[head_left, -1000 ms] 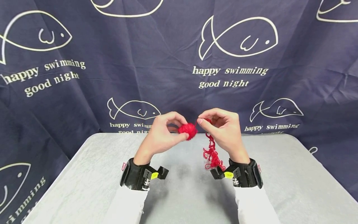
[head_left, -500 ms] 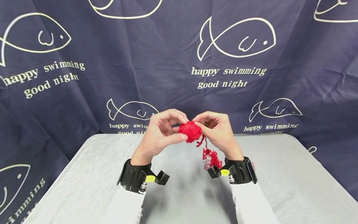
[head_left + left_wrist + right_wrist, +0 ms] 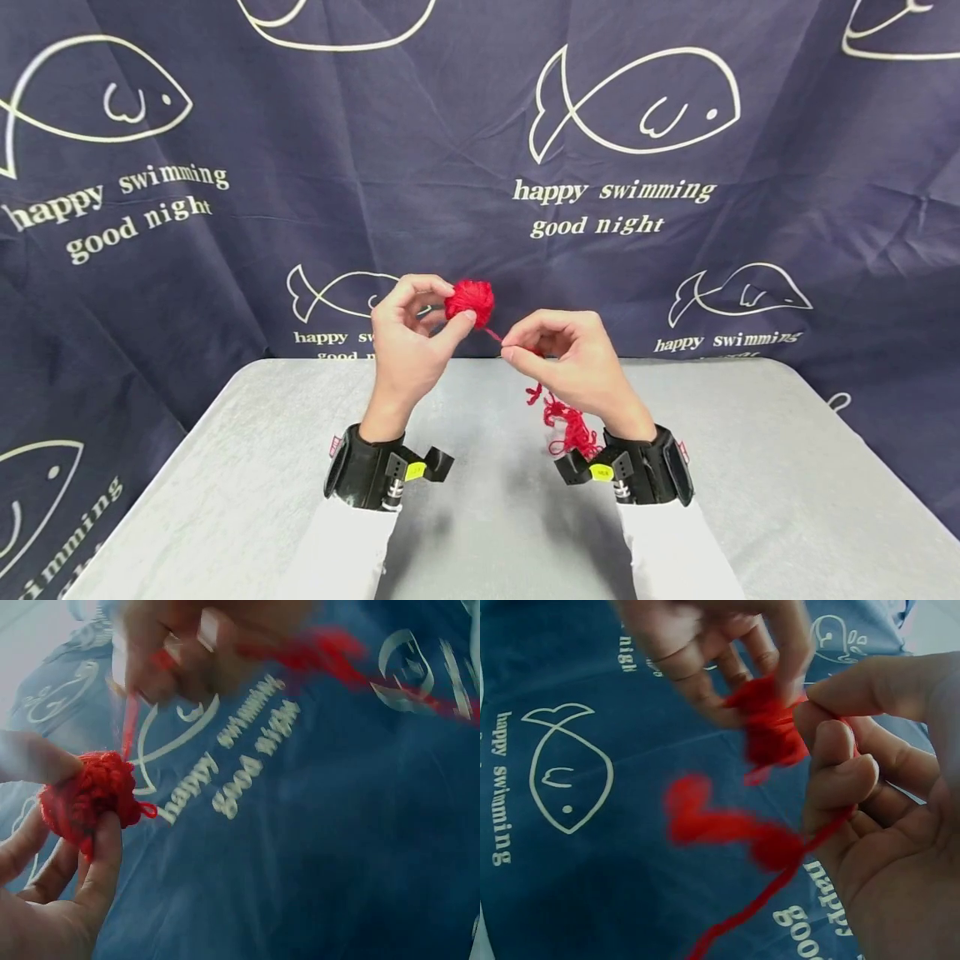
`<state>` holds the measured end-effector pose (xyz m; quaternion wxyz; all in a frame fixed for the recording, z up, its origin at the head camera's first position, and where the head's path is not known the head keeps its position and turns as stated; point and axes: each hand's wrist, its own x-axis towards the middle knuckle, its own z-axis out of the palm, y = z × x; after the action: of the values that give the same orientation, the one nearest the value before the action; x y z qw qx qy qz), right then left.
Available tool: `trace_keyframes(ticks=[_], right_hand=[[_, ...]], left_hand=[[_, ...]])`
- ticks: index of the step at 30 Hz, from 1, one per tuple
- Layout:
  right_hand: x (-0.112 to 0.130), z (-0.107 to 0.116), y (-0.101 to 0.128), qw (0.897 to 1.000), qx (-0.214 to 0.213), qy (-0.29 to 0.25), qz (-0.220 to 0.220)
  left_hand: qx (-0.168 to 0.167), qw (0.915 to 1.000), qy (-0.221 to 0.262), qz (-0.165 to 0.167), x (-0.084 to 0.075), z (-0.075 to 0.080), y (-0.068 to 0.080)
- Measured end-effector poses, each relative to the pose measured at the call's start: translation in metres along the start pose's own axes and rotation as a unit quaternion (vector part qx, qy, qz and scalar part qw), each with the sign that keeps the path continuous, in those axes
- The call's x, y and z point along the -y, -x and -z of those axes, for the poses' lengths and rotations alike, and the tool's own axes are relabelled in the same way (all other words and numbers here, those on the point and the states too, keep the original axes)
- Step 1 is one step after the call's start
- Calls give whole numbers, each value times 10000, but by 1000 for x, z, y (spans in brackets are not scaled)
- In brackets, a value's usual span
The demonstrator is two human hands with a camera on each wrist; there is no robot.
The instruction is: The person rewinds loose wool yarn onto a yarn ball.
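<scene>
The left hand (image 3: 408, 337) pinches the red yarn ball (image 3: 470, 300) at centre frame; just lower right, the right hand (image 3: 573, 367) pinches its strand (image 3: 492, 335).

One red yarn ball (image 3: 470, 300), one loose yarn strand (image 3: 566, 421), two hands, one grey table (image 3: 787, 500), one printed backdrop (image 3: 225, 100).

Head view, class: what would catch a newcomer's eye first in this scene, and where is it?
The small red yarn ball, pinched in the left hand above the grey table, stands out first. A strand runs from it to the right hand, which pinches it, and a loose red tangle hangs below that hand. Behind hangs a navy cloth with white fish outlines and lettering.
</scene>
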<state>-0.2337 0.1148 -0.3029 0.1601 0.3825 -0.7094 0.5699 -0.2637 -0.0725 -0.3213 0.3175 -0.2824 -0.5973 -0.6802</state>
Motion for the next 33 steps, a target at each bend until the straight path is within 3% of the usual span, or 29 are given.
trace_keyframes(ticks=[4,9,14,16,20,23,25,29,33], right_hand=[[-4,6,2,9991,-358,-134,189],[-18,16,2,9939,-1016,-383,209],[-23,22,1,9832,-1557,-949,92],[-30,23,0,9765,-1649,-1376,146],[-40,23,-3,9689,-1630,-1855,166],[-47,21,-3,9752,-1508,-1617,-67],[-51,19,-2,9807,-1363,-1365,-306],[-57,14,-2,9888,-998,-828,-738],[-56,10,-2,9909,-752,-410,-1034]], left_hand=[[415,9923,-1154,-164,7,2,1],[1303,9776,-1647,-139,11,1,2],[2436,9609,-1301,193,-19,-6,4],[2868,9528,-937,330,-32,-9,4],[3398,9389,148,529,-36,-13,6],[3400,9348,896,507,-29,-13,8],[3201,9382,1261,375,-24,-12,8],[2336,9529,1891,397,-17,-10,6],[1331,9507,2608,1022,-14,-8,3]])
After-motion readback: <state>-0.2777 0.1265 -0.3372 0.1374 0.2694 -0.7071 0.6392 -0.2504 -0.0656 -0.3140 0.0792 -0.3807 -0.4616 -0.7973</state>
